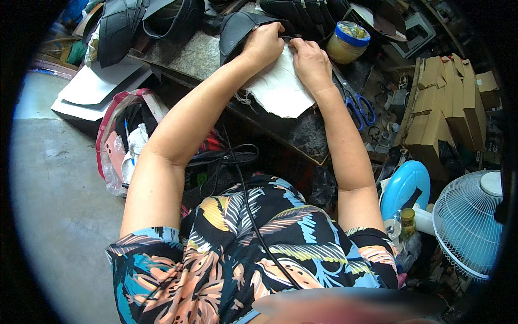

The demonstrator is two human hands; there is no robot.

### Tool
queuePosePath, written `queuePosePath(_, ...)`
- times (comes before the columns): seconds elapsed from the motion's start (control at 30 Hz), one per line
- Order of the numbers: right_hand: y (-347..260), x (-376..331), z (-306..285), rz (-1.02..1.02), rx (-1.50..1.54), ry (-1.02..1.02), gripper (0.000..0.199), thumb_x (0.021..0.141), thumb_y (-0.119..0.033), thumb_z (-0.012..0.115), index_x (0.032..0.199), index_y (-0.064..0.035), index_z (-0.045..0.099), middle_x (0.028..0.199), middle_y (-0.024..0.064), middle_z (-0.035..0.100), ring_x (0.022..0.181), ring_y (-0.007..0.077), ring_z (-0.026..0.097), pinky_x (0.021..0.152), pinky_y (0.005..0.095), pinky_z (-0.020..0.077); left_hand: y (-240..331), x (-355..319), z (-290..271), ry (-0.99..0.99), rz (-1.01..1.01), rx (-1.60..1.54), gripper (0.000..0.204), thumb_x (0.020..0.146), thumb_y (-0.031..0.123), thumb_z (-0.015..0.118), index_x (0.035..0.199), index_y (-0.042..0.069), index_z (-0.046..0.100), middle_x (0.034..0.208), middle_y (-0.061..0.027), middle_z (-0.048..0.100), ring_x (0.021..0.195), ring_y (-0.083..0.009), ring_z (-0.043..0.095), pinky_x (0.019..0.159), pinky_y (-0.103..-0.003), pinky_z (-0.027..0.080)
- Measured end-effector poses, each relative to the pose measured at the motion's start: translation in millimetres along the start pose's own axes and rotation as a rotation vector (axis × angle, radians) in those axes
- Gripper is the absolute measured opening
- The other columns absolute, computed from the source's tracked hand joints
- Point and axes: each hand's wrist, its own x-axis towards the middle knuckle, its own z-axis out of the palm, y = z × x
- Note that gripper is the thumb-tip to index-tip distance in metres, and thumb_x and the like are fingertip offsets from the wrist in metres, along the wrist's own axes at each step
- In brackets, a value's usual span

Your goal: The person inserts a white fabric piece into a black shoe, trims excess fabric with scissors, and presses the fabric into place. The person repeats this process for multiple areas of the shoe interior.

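Shirt: a person's patterned shirt point(253, 243) with leaf shapes fills the lower centre of the frame, a black cord running up across it.
Forearms: both bare arms rise from the lower edge toward the upper centre.
Plastic bag: a clear bag with a red rim point(121, 140) sits at the left, on the floor beside the desk.
Fan: a white fan point(467, 224) stands at the lower right, a blue round lid point(404, 186) just left of it.
Desk: a dark, worn desk point(302, 129) crosses the upper middle.
White cloth: a pale sheet of cloth point(280, 89) lies on the desk, under both hands.
Left hand: the left hand point(263, 46) rests on a black curved piece point(234, 29) at the cloth's upper left edge, fingers curled closed on it.
Right hand: the right hand point(311, 65) presses flat on the cloth, fingers bent down; whether they pinch anything I cannot tell.
Scissors: blue-handled scissors point(359, 108) lie right of the right wrist.
Jar: a blue-lidded jar point(348, 42) stands beyond the right hand.
Boxes: brown cardboard boxes point(442, 108) stack at the right.
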Motion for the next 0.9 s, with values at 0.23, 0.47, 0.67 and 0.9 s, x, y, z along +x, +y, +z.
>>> queuePosePath(0.23, 14.1, 3.5, 12.0, 0.087, 0.210, 0.031, 0.023, 0.085, -0.010, 0.060, 0.108, -0.0122, 0.063, 0.103, 0.0131, 0.070, 0.100, 0.0319, 0.066, 0.090, 0.0465, 0.0504, -5.3, -7.2, -8.1, -0.184, 0.278, 0.186, 0.024, 0.084, 0.011, 0.062, 0.104, 0.007, 0.075, 0.112, -0.0158, 0.068, 0.102, -0.0329, 0.066, 0.093, -0.041, 0.052)
queuePosePath(0.47, 19.4, 0.5, 11.5, 0.213, 0.520, 0.181, 0.029, 0.086, 0.002, 0.056, 0.115, -0.0036, 0.057, 0.107, 0.0153, 0.069, 0.102, 0.0286, 0.068, 0.092, 0.0393, 0.0529, 4.6, -15.9, -13.7, -0.233, 0.281, 0.261, 0.023, 0.087, 0.013, 0.063, 0.107, 0.007, 0.074, 0.125, -0.0128, 0.060, 0.111, -0.0312, 0.061, 0.097, -0.041, 0.050)
queuePosePath(0.67, 18.8, -2.9, 3.7, 0.175, 0.424, 0.271, 0.031, 0.087, 0.002, 0.057, 0.118, -0.0052, 0.056, 0.110, 0.0140, 0.066, 0.100, 0.0267, 0.068, 0.092, 0.0368, 0.0531, 1.7, -17.3, -7.9, -0.195, 0.398, 0.298, 0.029, 0.090, 0.011, 0.058, 0.116, 0.008, 0.069, 0.130, -0.0076, 0.057, 0.121, -0.0286, 0.055, 0.103, -0.039, 0.047)
queuePosePath(0.9, 15.6, -4.6, -1.3, 0.260, 0.401, 0.190, 0.030, 0.094, -0.009, 0.058, 0.124, -0.0058, 0.057, 0.108, 0.0164, 0.072, 0.098, 0.0281, 0.071, 0.089, 0.0379, 0.0533, 1.8, -17.5, -15.1, -0.218, 0.340, 0.288, 0.044, 0.088, 0.009, 0.058, 0.132, 0.006, 0.057, 0.134, -0.0085, 0.057, 0.122, -0.0291, 0.054, 0.104, -0.039, 0.047)
